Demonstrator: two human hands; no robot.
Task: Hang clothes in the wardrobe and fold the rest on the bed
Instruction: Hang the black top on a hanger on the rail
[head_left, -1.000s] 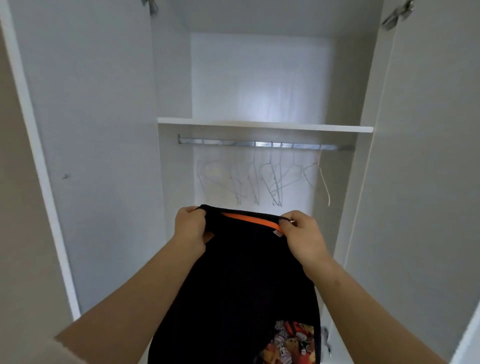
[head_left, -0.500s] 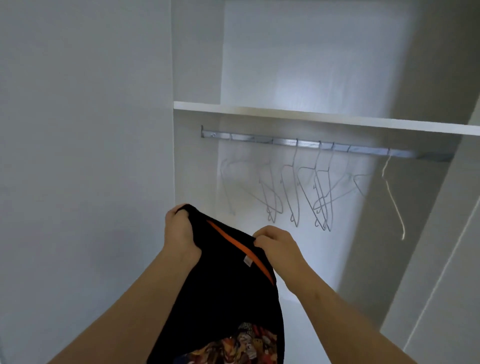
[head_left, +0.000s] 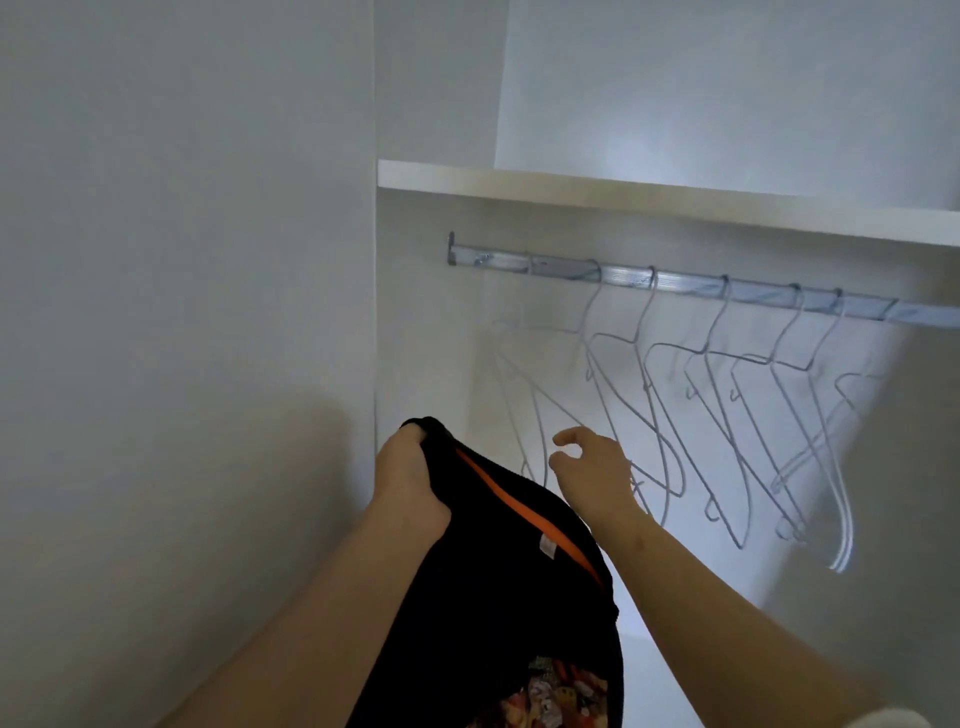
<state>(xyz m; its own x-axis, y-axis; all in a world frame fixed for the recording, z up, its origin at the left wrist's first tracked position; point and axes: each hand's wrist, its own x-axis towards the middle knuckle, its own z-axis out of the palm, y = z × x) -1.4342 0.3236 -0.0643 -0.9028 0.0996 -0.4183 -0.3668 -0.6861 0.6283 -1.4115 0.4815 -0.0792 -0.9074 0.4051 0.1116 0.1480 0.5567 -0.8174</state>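
A black T-shirt (head_left: 498, 587) with an orange collar lining and a colourful print near the bottom hangs from my left hand (head_left: 410, 478), which grips its collar at the top. My right hand (head_left: 592, 473) is off the shirt, fingers apart, held in front of the lower ends of the leftmost wire hangers (head_left: 649, 410). Several empty silver wire hangers hang side by side from a metal rail (head_left: 675, 283) inside the white wardrobe.
A white shelf (head_left: 649, 195) runs just above the rail. The wardrobe's white left side panel (head_left: 182, 312) stands close on my left. The pale wardrobe floor (head_left: 675, 665) shows below the hangers.
My right hand has let go of the shirt collar and moved up toward the hangers. The view has come closer to the wardrobe interior and the rail.
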